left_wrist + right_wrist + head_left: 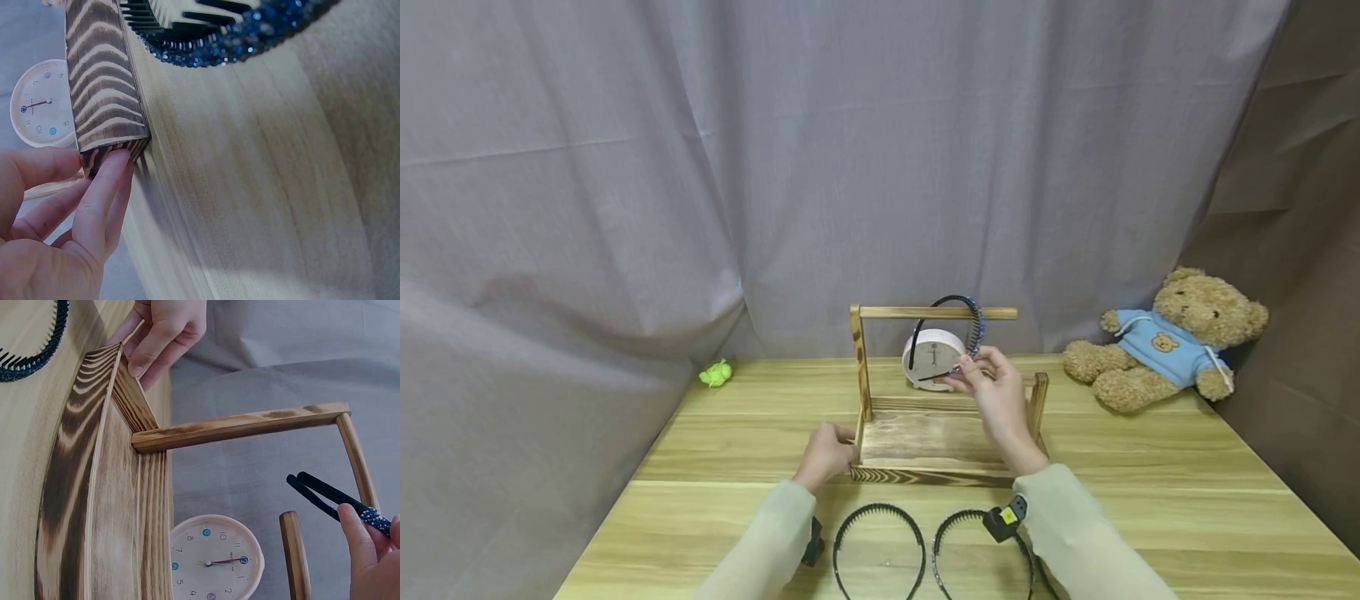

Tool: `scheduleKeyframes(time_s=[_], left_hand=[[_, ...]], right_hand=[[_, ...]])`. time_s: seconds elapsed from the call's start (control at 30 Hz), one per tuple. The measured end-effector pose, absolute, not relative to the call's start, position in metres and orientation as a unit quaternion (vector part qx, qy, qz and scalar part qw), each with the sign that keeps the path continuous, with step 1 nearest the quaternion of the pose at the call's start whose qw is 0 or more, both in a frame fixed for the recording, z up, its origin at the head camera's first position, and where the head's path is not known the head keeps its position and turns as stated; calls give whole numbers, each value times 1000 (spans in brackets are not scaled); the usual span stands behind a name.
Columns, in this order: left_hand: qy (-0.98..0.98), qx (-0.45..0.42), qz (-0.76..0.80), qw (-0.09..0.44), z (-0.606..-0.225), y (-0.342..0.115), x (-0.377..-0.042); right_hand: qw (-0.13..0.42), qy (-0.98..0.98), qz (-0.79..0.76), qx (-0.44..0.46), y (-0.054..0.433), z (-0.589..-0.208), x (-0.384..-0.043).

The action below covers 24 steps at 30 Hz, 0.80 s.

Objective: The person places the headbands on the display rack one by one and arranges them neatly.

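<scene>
My right hand (1003, 404) pinches a toothed headband (978, 327) with blue glittering beads at the top bar of a wooden rack (883, 313). In the right wrist view, the headband's two dark ends (315, 499) point away from the right hand (375, 562); whether it encircles the bar cannot be told. My left hand (827, 456) grips the front left corner of the rack's tray base. Thumb and fingers of that hand (69, 219) hold the striped wooden end (106, 94) in the left wrist view.
Two toothed headbands, one left (835, 554) and one right (936, 554), lie before the rack, with part of another under the right sleeve. Behind the rack stands a round clock (925, 354). A teddy bear (1172, 346) sits at right; a small green object (716, 373) lies far left.
</scene>
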<state>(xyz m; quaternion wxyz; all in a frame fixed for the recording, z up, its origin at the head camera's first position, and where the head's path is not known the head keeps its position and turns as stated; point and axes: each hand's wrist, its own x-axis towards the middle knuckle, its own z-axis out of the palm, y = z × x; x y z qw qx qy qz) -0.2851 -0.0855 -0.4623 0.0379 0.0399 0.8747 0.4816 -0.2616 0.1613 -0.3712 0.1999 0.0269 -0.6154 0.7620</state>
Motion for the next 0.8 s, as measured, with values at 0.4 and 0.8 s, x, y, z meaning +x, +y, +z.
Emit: scheduleKeyframes(time_s=[0.4, 0.8], left_hand=[[875, 39, 481, 37, -461, -83, -284], [880, 47, 471, 41, -459, -83, -280]], right_hand=[[196, -626, 753, 36, 153, -372, -260], [201, -644, 737, 48, 135, -367, -260]])
